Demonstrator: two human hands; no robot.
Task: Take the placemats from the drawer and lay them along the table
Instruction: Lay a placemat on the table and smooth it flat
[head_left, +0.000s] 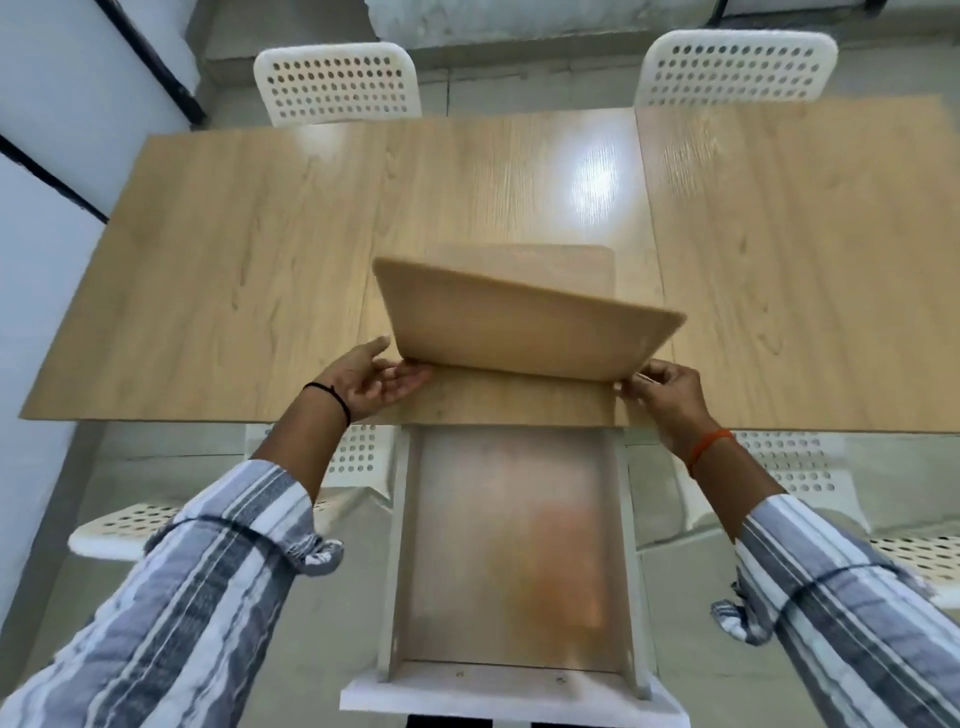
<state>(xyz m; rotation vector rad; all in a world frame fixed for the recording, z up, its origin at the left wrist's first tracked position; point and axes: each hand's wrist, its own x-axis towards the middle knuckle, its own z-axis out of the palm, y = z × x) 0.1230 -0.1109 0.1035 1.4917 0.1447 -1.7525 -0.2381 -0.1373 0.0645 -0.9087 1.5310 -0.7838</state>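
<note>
1. Wood surface (234, 270) spreads ahead of my hands; the drawer (511, 551) hangs open below them.
2. My right hand (667, 395) pinches the top mat (524, 325) by its corner; my left hand (371, 379) lies open at the other.
3. The mat's long axis runs hand to hand, over a flat mat (519, 402) between them.

Table (249, 270): long, light wood-grain top, seam right of centre, glare patches on the far half. One flat mat (514, 397) lies on it at the near edge, between the two hands, running away from them; colour nearly matches the top. Upper mat (524, 327) touches it along its near edge only, at the fingertips, far edge lifted. Rest of top bare.
</note>
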